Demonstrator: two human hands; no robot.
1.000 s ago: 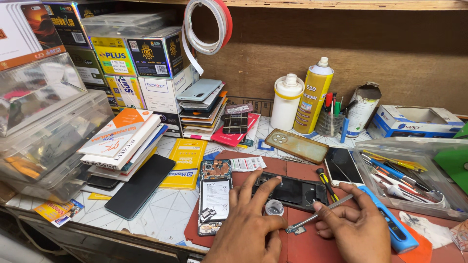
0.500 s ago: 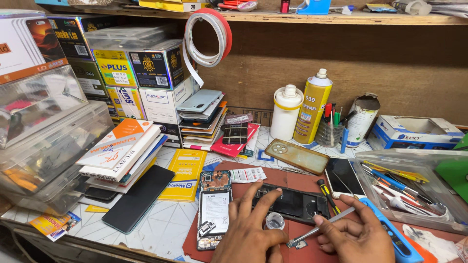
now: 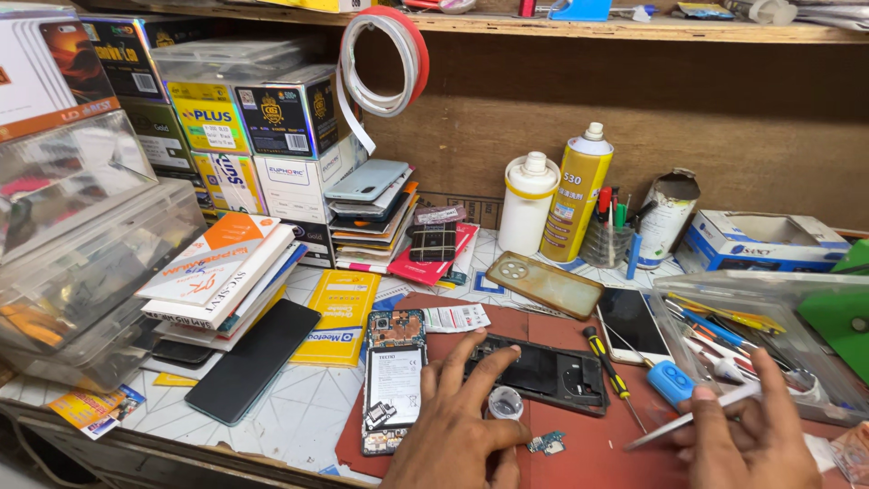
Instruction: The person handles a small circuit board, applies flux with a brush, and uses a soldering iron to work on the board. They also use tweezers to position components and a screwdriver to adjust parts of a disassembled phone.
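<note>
Black phone frame [image 3: 543, 373] under left hand [image 3: 457, 435] (fingers spread); right hand [image 3: 756, 445] pinching tweezers [image 3: 692, 420].

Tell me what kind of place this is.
Most likely a phone repair bench. An opened phone with its insides bare lies on a red mat beside its black back frame, a screwdriver lies close by, and the right hand holds tweezers.
</note>
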